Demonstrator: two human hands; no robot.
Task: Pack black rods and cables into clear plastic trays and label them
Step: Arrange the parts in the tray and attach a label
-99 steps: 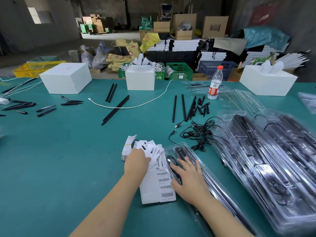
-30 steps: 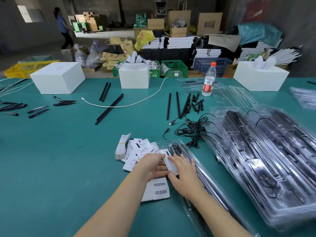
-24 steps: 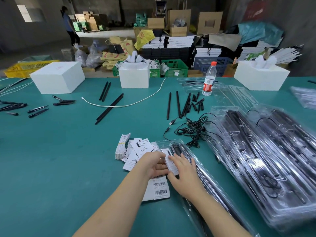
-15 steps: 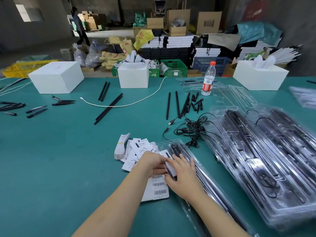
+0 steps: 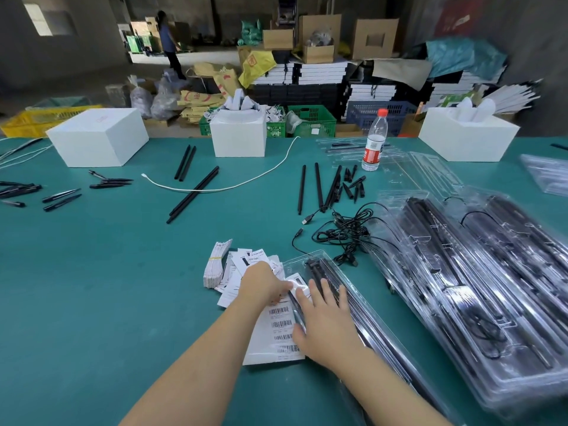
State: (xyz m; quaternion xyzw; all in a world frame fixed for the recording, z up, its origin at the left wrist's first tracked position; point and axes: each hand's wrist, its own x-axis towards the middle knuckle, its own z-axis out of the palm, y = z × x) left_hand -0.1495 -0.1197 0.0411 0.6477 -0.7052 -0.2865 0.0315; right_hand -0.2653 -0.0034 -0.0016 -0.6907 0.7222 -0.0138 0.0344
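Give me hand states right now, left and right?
Left hand: pinching a small white label at the clear tray.
Right hand: open, fingers flat on that tray.

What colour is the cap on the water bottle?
Red, on the water bottle; clearest in the head view.

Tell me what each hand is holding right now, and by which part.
The left hand pinches a small white label at its left edge, over the clear tray. The right hand holds nothing; it rests flat on that tray.

Both forearms and hands (image 5: 322,327) are bare — no sleeves, gloves or jewellery show.
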